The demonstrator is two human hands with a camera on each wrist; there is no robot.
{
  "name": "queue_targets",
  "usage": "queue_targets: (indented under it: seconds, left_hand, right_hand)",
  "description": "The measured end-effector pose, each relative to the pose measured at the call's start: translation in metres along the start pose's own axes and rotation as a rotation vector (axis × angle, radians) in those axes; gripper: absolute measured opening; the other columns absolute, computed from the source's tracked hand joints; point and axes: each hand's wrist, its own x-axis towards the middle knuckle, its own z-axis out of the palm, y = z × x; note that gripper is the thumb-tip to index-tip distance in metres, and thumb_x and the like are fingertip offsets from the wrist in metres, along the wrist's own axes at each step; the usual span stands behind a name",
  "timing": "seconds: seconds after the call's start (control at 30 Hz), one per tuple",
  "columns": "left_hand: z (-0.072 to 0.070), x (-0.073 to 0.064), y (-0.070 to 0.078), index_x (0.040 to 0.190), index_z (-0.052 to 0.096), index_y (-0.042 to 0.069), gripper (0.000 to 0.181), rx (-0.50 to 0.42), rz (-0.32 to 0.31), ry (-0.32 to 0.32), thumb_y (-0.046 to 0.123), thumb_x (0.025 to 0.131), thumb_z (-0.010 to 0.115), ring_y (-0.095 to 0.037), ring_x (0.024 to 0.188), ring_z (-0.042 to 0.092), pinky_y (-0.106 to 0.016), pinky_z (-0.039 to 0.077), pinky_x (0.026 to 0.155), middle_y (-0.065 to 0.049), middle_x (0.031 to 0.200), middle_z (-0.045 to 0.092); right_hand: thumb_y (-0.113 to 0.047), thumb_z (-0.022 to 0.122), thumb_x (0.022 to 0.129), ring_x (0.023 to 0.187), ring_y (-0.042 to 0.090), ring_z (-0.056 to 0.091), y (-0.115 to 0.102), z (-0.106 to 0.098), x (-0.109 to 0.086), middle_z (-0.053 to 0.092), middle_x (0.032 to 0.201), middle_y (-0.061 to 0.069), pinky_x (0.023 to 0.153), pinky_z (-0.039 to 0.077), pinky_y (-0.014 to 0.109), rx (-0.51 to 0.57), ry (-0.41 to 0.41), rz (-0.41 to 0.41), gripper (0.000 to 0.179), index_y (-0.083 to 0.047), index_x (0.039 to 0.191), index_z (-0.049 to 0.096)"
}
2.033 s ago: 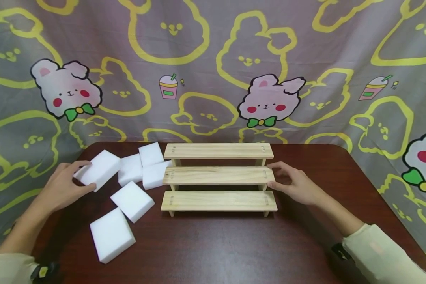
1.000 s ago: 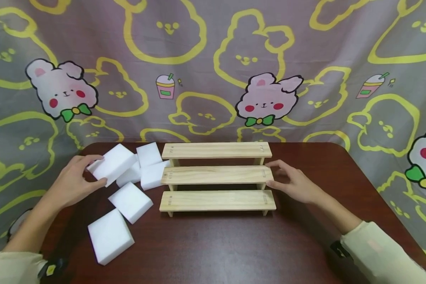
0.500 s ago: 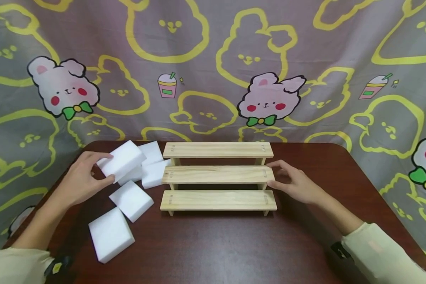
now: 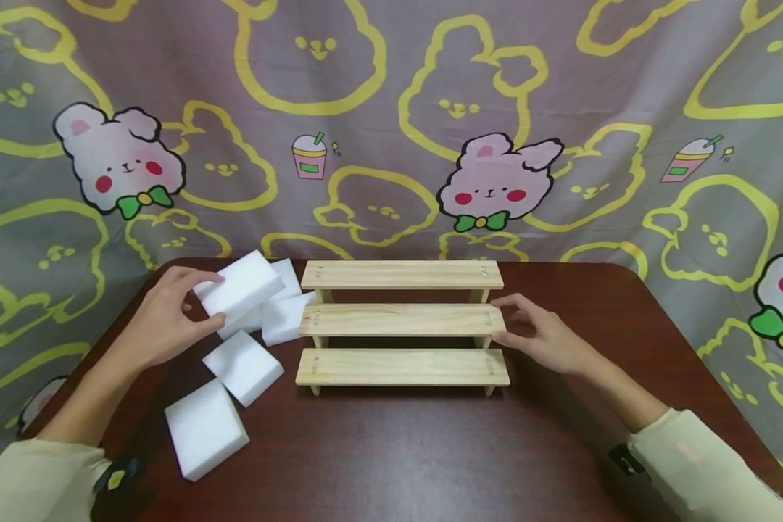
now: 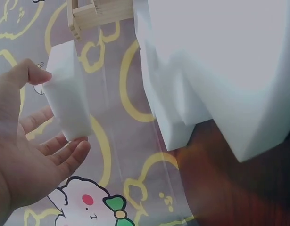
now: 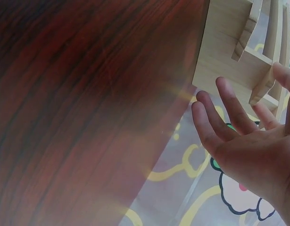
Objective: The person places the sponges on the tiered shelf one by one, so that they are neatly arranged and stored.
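My left hand (image 4: pixel 166 319) pinches a white foam block (image 4: pixel 238 286) between thumb and fingers, tilted and raised over other white blocks. In the left wrist view, the thumb presses one side of the held foam block (image 5: pixel 67 89) and fingertips support the other. A three-tier wooden display rack (image 4: pixel 398 319) stands at the table's middle. My right hand (image 4: pixel 544 333) holds the right end of its middle board, thumb at the front edge and index finger at the back. The other fingers of the right hand (image 6: pixel 258 146) stay spread, apart from the rack.
Behind the held block lie several white foam blocks, one (image 4: pixel 287 319) against the rack's left side. Two more, a foam block (image 4: pixel 243 368) and another foam block (image 4: pixel 205 428), lie nearer the front left. A patterned curtain (image 4: pixel 378 130) hangs behind the dark table (image 4: pixel 417 457).
My left hand has lifted the foam block from the table's left side and carried it rightward, over the other blocks. The right hand keeps its place on the rack.
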Motion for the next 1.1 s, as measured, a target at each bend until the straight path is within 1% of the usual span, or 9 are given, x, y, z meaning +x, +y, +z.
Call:
queue_targets:
  seconds: [0.13, 0.3, 0.57, 0.67, 0.77, 0.87, 1.1]
  left_hand:
    - [0.000, 0.003, 0.004, 0.130, 0.060, -0.003, 0.058, -0.003, 0.008, 0.007, 0.016, 0.080, 0.083, -0.042, 0.101, 0.053, -0.046, 0.053, 0.076, -0.029, 0.129, 0.048]
    - [0.000, 0.003, 0.008, 0.131, 0.060, -0.003, 0.058, -0.020, 0.012, 0.008, 0.014, 0.080, 0.083, -0.043, 0.101, 0.054, -0.048, 0.054, 0.077, -0.029, 0.129, 0.048]
    - [-0.002, 0.007, 0.014, 0.130, 0.061, -0.003, 0.056, -0.027, 0.035, 0.036, 0.012, 0.080, 0.082, -0.041, 0.099, 0.055, -0.052, 0.054, 0.078, -0.029, 0.130, 0.049]
    - [-0.003, 0.008, 0.018, 0.130, 0.061, -0.002, 0.056, -0.027, 0.037, 0.035, 0.012, 0.080, 0.082, -0.041, 0.097, 0.055, -0.050, 0.054, 0.077, -0.029, 0.130, 0.049]
    - [-0.003, 0.008, 0.021, 0.130, 0.061, -0.002, 0.056, -0.026, 0.037, 0.033, 0.013, 0.081, 0.081, -0.040, 0.096, 0.056, -0.048, 0.053, 0.075, -0.028, 0.130, 0.049]
    - [-0.003, 0.009, 0.023, 0.131, 0.061, -0.001, 0.056, -0.026, 0.037, 0.036, 0.015, 0.081, 0.081, -0.040, 0.096, 0.055, -0.048, 0.053, 0.075, -0.028, 0.131, 0.049]
    - [-0.005, 0.012, 0.030, 0.129, 0.062, -0.002, 0.055, -0.024, 0.071, 0.059, 0.014, 0.080, 0.081, -0.040, 0.096, 0.055, -0.050, 0.053, 0.075, -0.028, 0.130, 0.050]
  right_hand:
    - [-0.027, 0.074, 0.098, 0.115, 0.037, 0.065, 0.001, 0.000, 0.000, 0.067, 0.122, 0.014, 0.085, 0.052, 0.048, -0.004, -0.005, 0.001, 0.047, -0.013, 0.138, 0.054]
    - [-0.026, 0.074, 0.098, 0.115, 0.036, 0.066, 0.001, 0.001, 0.000, 0.068, 0.121, 0.014, 0.085, 0.052, 0.047, 0.010, -0.008, -0.004, 0.046, -0.012, 0.137, 0.054]
    - [-0.025, 0.074, 0.097, 0.117, 0.037, 0.066, 0.002, 0.001, -0.001, 0.069, 0.119, 0.013, 0.088, 0.052, 0.049, 0.022, -0.002, -0.005, 0.047, -0.012, 0.137, 0.054]
    - [-0.024, 0.074, 0.097, 0.117, 0.037, 0.066, 0.002, 0.001, -0.001, 0.069, 0.118, 0.014, 0.089, 0.052, 0.050, 0.026, 0.001, -0.008, 0.047, -0.012, 0.137, 0.054]
    - [-0.024, 0.075, 0.097, 0.115, 0.037, 0.066, 0.003, 0.001, 0.000, 0.068, 0.120, 0.014, 0.088, 0.052, 0.051, 0.025, 0.002, -0.017, 0.046, -0.011, 0.137, 0.054]
    - [-0.024, 0.075, 0.097, 0.115, 0.037, 0.066, 0.003, 0.001, 0.001, 0.068, 0.122, 0.014, 0.087, 0.052, 0.051, 0.021, 0.001, -0.024, 0.047, -0.012, 0.137, 0.054]
    - [-0.023, 0.075, 0.097, 0.113, 0.036, 0.066, 0.003, 0.001, 0.001, 0.068, 0.120, 0.014, 0.085, 0.052, 0.048, 0.018, 0.004, -0.020, 0.047, -0.012, 0.137, 0.054]
